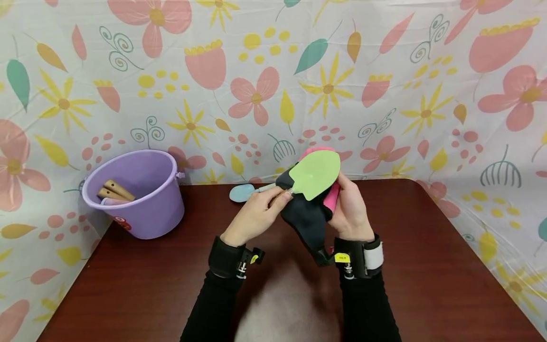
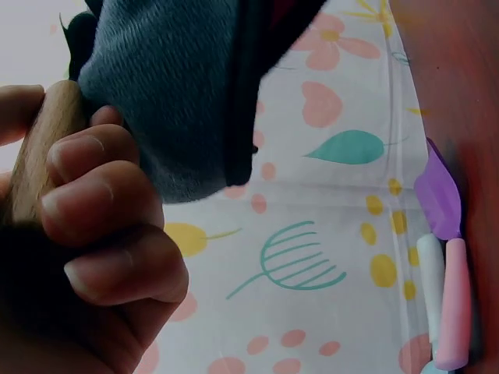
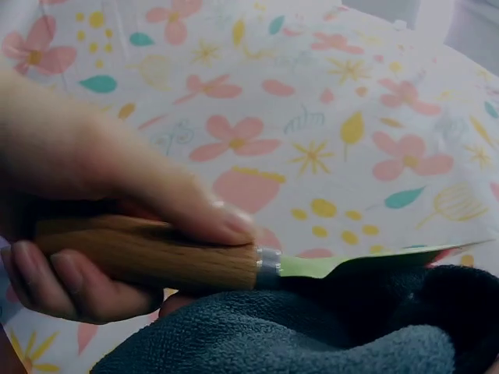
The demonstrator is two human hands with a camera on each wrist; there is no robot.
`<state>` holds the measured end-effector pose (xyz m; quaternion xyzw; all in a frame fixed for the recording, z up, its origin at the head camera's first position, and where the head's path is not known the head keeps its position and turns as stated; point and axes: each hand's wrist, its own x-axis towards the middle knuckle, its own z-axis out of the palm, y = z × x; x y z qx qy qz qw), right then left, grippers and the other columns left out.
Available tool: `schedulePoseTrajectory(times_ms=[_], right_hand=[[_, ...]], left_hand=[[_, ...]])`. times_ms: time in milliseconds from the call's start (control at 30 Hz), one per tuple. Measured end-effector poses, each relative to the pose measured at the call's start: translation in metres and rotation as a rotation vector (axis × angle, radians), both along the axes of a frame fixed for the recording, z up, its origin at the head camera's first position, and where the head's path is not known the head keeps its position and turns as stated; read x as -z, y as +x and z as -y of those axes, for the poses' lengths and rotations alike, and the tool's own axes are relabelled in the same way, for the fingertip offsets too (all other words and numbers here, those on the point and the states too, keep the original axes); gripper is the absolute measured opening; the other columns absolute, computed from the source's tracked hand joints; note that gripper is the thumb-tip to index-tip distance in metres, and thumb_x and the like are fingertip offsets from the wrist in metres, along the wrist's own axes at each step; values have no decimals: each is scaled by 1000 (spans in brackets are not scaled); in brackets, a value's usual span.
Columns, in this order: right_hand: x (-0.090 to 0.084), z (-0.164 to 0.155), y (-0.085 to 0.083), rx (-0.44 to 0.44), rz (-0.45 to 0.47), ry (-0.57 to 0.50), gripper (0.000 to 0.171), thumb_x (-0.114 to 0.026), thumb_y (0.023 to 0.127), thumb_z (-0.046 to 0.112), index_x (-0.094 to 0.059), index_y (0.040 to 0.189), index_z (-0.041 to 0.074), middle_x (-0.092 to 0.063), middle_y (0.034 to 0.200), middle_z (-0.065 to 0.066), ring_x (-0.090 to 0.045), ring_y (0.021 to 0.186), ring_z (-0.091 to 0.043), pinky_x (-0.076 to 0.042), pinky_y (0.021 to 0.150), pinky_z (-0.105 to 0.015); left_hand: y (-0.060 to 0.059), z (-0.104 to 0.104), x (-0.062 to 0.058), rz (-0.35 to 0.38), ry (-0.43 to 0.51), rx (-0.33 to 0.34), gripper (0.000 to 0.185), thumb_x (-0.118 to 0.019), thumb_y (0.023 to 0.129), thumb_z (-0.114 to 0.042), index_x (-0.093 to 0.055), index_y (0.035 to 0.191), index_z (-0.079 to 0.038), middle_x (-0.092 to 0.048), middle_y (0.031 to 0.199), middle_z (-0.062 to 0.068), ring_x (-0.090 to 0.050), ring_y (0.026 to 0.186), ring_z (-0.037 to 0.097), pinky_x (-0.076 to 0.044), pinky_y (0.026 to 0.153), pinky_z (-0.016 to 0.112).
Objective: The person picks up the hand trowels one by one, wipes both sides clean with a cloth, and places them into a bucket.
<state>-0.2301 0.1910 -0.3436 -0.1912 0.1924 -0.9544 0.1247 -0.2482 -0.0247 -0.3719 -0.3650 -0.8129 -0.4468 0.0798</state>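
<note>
The left hand has its fingers curled around the wooden handle of the green trowel. The right hand grips the dark-and-pink cloth, its fingers partly hidden. The trowel is above the desk, blade over the cloth.

The head view is bright and mostly clear. A pale, shiny patch glows on the bench near the bottom, and soft dark shadows lie below the hands. The left wrist view is dimmer, and its bottom left corner is almost black. The right wrist view looks gray and hazy, with a fuzzy flowery cloth and a pale top right.
</note>
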Motion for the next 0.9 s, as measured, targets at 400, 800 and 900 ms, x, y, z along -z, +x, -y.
schedulePoseTrajectory(times_ms=[400, 800, 900], right_hand=[[-7, 5, 1, 190, 1, -59, 23, -33, 107, 11, -51, 112, -3, -53, 109, -13, -55, 99, -24, -47, 90, -32], [-8, -10, -4, 142, -87, -273, 21, -22, 104, 5, -41, 107, -3, -46, 104, -13, -48, 108, -28, -38, 99, -37], [-9, -11, -5, 139, -104, -315, 21, -21, 103, 4, -40, 107, -2, -45, 105, -13, -47, 110, -28, -36, 101, -37]], left_hand=[[4, 3, -5, 120, -16, 68, 38, -42, 103, -49, -56, 89, -17, -36, 66, 1, -33, 54, 17, -32, 57, 29], [0, 8, 1, 148, -77, 69, 34, -45, 102, -49, -55, 85, -20, -33, 65, -2, -31, 55, 13, -30, 58, 28], [-1, 10, 0, 151, -79, 78, 36, -45, 102, -50, -54, 85, -20, -33, 66, -2, -31, 56, 12, -30, 58, 28]])
